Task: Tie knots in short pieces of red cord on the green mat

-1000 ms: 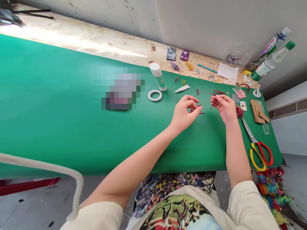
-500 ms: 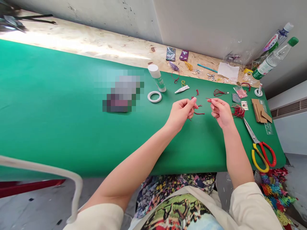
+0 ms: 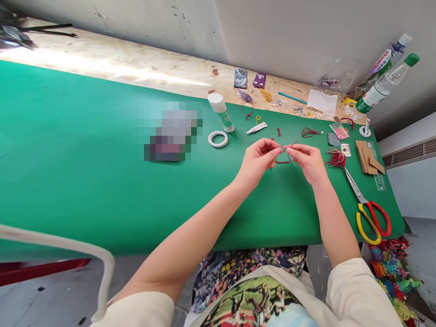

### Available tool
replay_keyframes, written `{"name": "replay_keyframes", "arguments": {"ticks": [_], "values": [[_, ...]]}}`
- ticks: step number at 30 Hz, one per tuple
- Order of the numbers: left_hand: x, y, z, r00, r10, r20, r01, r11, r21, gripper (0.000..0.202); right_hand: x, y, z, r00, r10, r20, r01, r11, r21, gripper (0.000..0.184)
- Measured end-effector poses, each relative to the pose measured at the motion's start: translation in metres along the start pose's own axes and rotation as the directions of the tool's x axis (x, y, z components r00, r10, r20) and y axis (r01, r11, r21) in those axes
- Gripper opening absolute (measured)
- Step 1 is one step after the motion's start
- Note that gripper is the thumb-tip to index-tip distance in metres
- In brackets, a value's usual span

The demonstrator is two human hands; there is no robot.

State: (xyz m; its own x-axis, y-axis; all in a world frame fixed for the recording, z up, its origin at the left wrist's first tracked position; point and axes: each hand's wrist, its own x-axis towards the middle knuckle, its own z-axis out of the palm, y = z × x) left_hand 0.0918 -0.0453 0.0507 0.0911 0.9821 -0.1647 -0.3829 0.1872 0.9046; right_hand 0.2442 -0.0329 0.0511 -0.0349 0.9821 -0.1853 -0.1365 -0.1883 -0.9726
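Note:
My left hand (image 3: pixel 260 159) and my right hand (image 3: pixel 305 162) meet over the green mat, fingertips pinched almost together. Between them runs thin dark red cord (image 3: pixel 289 159), its loose ends sticking up and hanging down by the right fingertips. Both hands pinch this cord; how it is looped or knotted is too small to make out. A short red cord piece (image 3: pixel 279 132) lies just beyond the hands. To the right of my right hand rests a red tassel (image 3: pixel 336 157), close to the tips of the scissors (image 3: pixel 366 206) with red and yellow handles.
A glue stick (image 3: pixel 221 112), a white tape roll (image 3: pixel 218 139) and a small tube (image 3: pixel 257 128) lie beyond my left hand. Cardboard pieces (image 3: pixel 366 157) lie at the right. Bottles (image 3: pixel 386 86) stand at the back right. A blurred-out object (image 3: pixel 173 136) sits left.
My right hand has moved left to meet my left hand. The cord's loose ends now show between the fingertips, where the hands were apart before.

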Motion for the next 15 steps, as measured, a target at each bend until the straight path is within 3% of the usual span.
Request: {"name": "replay_keyframes", "arguments": {"ticks": [6,15], "values": [[0.001,-0.0013,-0.0006,0.999,0.031,-0.041,-0.032,0.999,-0.014,0.031,-0.0068,-0.0059,0.003,1.0,-0.008,0.024,0.008,1.0,-0.011,0.036],[0.0024,-0.0027,-0.0023,0.997,0.049,-0.063,-0.05,0.999,-0.014,0.038,-0.0086,-0.0038,0.0019,0.997,-0.067,-0.048,0.07,0.996,0.05,0.039]]}}
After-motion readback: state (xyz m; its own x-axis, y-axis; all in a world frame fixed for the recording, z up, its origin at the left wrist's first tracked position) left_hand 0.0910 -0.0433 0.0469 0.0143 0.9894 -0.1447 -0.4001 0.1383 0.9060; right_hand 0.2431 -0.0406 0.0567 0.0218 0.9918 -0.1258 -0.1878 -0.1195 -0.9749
